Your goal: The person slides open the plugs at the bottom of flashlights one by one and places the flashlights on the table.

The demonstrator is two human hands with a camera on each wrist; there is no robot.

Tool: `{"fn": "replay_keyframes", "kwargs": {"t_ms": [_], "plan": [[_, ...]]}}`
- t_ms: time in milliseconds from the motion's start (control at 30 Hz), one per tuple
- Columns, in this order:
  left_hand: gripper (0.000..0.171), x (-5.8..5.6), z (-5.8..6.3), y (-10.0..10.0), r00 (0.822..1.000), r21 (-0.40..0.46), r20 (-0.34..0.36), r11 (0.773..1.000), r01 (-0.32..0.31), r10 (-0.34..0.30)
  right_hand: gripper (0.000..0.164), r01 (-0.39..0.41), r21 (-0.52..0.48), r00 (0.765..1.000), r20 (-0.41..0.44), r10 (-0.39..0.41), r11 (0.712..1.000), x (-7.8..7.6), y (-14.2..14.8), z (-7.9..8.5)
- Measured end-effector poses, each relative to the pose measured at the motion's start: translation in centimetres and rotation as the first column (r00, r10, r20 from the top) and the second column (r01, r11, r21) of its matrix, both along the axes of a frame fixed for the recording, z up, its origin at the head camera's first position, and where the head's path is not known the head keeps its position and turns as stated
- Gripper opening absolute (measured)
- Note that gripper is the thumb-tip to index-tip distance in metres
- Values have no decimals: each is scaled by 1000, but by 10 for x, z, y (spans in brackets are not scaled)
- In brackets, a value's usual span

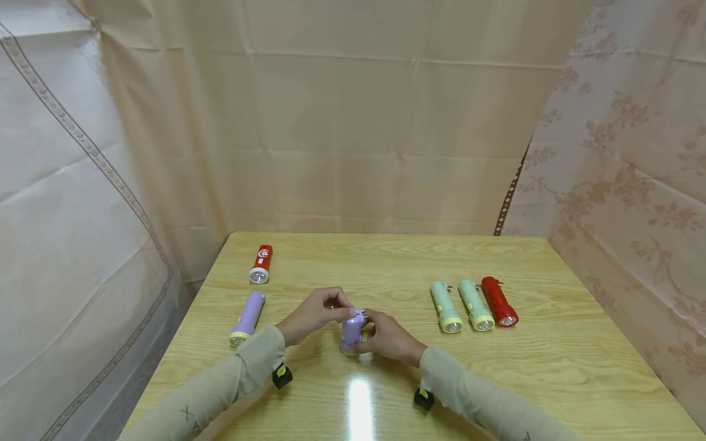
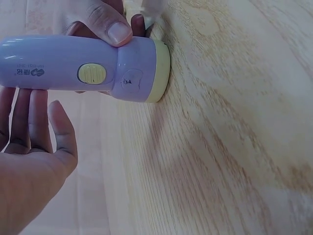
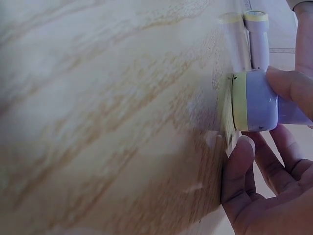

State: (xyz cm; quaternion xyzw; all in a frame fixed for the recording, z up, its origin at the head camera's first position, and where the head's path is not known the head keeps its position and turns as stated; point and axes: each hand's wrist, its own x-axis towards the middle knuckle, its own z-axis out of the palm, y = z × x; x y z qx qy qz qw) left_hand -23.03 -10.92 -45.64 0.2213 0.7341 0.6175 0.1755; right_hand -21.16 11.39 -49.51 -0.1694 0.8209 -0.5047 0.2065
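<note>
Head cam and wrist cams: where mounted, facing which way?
Head: on head, facing forward and down at table; left hand, right hand and sleeves show.
Left wrist: on left wrist, facing held torch; left hand's fingers, part of right hand show.
Right wrist: on right wrist, facing held torch's head; right hand, bit of left arm show.
Shared: both wrist views show held torch, yellow rim down.

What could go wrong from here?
The glossy purple plastic flashlight stands lens-end down on the pale wood-grain table; if the left hand and right hand both let go, it might topple. Its thin exposed prongs sit beside the right hand and could poke it.
</note>
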Motion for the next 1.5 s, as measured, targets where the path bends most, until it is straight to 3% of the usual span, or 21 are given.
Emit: {"fn": "replay_keyframes", "kwargs": {"t_ms": [800, 1067, 1267, 1500], "plan": [[17, 0, -2, 4, 1000, 1, 9, 1000, -23, 23, 52, -25, -17, 999, -25, 24, 1000, 0, -1, -1], [19, 0, -3, 3, 999, -15, -22, 999, -31, 31, 54, -25, -18, 999, -26, 25, 1000, -1, -2, -1], [18, 0, -5, -6, 996, -38, -92, 999, -7, 3, 52, -28, -20, 999, -34, 27, 999, 0, -3, -1], [28, 5, -4, -13, 974, -52, -218, 998, 43, -54, 49, -37, -36, 998, -54, 35, 999, 0, -1, -1]]}}
